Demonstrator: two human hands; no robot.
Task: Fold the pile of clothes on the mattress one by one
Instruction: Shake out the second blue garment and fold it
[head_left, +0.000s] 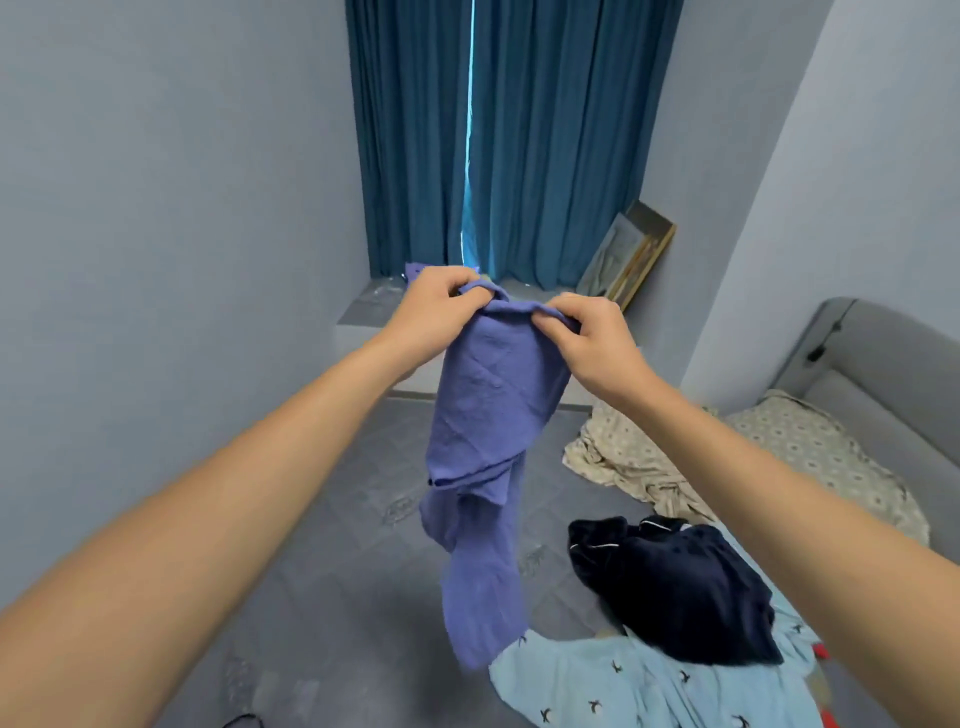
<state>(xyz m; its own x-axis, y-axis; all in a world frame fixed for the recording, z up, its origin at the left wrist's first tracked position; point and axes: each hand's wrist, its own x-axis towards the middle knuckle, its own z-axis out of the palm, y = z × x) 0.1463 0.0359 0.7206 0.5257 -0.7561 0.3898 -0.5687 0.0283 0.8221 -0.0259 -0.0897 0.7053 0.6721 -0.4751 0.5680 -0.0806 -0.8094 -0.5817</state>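
A purple-blue garment (488, 415) hangs in the air in front of me, its lower part dangling down to just above the pile. My left hand (439, 312) grips its top edge on the left, and my right hand (592, 338) pinches the same edge on the right, the two hands close together. Below, at the lower right, lies the pile: a dark navy garment (675, 587) on top of a light blue garment with small dark bird prints (623, 686).
A beige patterned sheet (639, 462) lies crumpled over the mattress edge by a grey padded headboard (872, 374). Teal curtains (519, 145) hang over a low ledge (363, 312). A framed picture (631, 254) leans on the wall. Grey tiled floor (337, 571) spreads to the left.
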